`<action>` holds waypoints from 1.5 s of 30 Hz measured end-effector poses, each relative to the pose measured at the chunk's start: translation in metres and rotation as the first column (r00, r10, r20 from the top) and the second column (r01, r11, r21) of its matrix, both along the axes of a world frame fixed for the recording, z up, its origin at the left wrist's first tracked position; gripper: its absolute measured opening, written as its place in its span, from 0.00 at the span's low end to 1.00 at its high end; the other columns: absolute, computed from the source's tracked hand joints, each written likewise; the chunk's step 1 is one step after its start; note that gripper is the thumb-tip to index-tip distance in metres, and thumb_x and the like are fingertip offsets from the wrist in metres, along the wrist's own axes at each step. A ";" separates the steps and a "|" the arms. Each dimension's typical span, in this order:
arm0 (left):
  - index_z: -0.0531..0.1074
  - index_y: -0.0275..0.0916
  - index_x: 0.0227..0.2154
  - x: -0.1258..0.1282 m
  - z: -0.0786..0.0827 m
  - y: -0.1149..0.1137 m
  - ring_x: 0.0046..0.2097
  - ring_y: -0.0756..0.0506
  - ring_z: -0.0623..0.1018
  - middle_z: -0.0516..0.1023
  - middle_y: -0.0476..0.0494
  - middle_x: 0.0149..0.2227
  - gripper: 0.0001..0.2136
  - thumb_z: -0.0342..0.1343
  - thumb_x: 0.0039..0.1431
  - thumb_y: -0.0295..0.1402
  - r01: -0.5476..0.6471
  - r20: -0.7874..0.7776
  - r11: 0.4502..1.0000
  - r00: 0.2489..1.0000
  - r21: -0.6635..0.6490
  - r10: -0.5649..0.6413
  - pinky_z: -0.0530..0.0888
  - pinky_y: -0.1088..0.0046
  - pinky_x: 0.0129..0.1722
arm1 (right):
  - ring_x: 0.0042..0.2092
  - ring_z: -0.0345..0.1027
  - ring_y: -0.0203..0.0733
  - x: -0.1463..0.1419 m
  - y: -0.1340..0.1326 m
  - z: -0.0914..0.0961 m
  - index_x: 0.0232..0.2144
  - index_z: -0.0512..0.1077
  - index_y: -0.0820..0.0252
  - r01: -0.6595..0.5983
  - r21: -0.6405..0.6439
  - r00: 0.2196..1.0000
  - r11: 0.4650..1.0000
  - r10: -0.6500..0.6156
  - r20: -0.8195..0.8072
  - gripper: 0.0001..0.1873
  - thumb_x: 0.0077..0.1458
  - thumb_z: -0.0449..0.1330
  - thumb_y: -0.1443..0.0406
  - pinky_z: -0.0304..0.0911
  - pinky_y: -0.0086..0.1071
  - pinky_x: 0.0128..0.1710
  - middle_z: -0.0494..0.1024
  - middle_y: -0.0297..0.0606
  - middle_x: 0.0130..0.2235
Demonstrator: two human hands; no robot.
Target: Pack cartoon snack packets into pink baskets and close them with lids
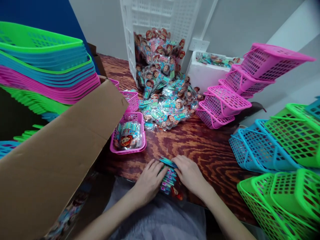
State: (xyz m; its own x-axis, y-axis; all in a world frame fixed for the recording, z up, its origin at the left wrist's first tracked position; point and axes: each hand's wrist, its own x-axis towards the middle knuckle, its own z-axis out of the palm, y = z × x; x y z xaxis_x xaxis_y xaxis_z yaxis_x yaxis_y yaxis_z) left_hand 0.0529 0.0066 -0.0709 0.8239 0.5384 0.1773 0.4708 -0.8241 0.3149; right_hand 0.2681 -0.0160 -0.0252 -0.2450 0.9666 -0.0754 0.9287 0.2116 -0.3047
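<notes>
At the table's front edge, a row of small clear plastic packets (169,181) lies between my two hands. They show turquoise and pink print, and a red-haired cartoon figure is at the lower end. My left hand (150,178) presses on the row from the left, fingers curled against it. From the right, my right hand (188,173) grips the top end with thumb and fingers. Just beyond my left hand stands a pink basket (144,145) with similar packets in it. A large loose pile of packets (172,106) spreads across the table farther back.
The pile spills from a tipped white crate (128,43). Behind it to the right stands a white foam box (203,71) of packets. Pink baskets (227,100), blue baskets (262,146) and green baskets (277,200) line the right. A cardboard box (62,150) with nested baskets (47,63) blocks the left.
</notes>
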 end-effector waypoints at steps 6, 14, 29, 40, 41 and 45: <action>0.61 0.35 0.62 -0.002 0.002 -0.004 0.64 0.39 0.62 0.66 0.35 0.60 0.31 0.48 0.53 0.18 -0.010 0.006 0.998 1.000 0.055 0.010 0.56 0.52 0.67 | 0.46 0.66 0.45 0.001 0.000 -0.005 0.43 0.71 0.57 -0.005 0.007 0.998 1.000 0.005 -0.065 0.13 0.60 0.52 0.75 0.62 0.35 0.47 0.74 0.39 0.42; 0.36 0.38 0.71 0.012 0.014 0.013 0.67 0.35 0.57 0.57 0.34 0.67 0.44 0.49 0.52 0.23 0.062 -0.173 0.996 0.984 0.058 -0.051 0.38 0.41 0.67 | 0.41 0.69 0.42 0.014 0.019 -0.002 0.34 0.74 0.59 -0.050 -0.165 0.969 0.985 0.008 -0.248 0.07 0.53 0.60 0.73 0.61 0.32 0.43 0.77 0.37 0.38; 0.56 0.38 0.66 0.028 -0.005 0.023 0.68 0.32 0.56 0.57 0.36 0.68 0.43 0.60 0.44 0.36 -0.087 -0.327 0.954 0.945 -0.287 -0.012 0.54 0.55 0.66 | 0.26 0.67 0.31 0.051 0.248 -0.042 0.36 0.70 0.63 0.674 -0.616 -0.205 0.408 -0.698 -0.687 0.10 0.62 0.61 0.60 0.67 0.27 0.27 0.74 0.30 0.30; 0.58 0.36 0.65 0.027 0.011 0.026 0.66 0.34 0.60 0.62 0.35 0.66 0.37 0.58 0.52 0.41 -0.075 -0.266 0.939 0.964 -0.337 -0.018 0.53 0.56 0.67 | 0.41 0.70 0.51 0.103 0.192 -0.035 0.30 0.72 0.59 0.941 0.019 0.249 0.339 -0.651 -0.717 0.11 0.45 0.61 0.58 0.62 0.37 0.40 0.78 0.44 0.37; 0.57 0.37 0.65 0.027 0.008 0.026 0.66 0.34 0.59 0.61 0.35 0.66 0.37 0.57 0.54 0.42 -0.068 -0.255 0.938 0.967 -0.340 -0.023 0.54 0.56 0.67 | 0.45 0.68 0.52 0.102 0.195 -0.029 0.32 0.73 0.59 0.930 0.088 0.312 0.356 -0.643 -0.699 0.11 0.47 0.60 0.58 0.60 0.38 0.43 0.78 0.47 0.41; 0.56 0.36 0.66 0.024 -0.007 0.028 0.66 0.32 0.60 0.61 0.33 0.66 0.40 0.58 0.53 0.47 -0.004 -0.215 0.937 0.974 -0.349 -0.076 0.55 0.54 0.66 | 0.40 0.67 0.47 0.090 0.212 -0.015 0.33 0.72 0.58 0.809 0.198 0.557 0.553 -0.613 -0.560 0.09 0.51 0.57 0.60 0.59 0.35 0.40 0.77 0.42 0.37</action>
State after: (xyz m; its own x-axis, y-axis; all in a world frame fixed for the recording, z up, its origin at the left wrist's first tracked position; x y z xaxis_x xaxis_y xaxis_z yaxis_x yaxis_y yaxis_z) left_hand 0.0771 0.0346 -0.0777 0.8405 0.5023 -0.2030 0.5333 -0.7010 0.4735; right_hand 0.3578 0.1957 -0.0399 0.6316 0.7275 0.2680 0.6306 -0.2809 -0.7235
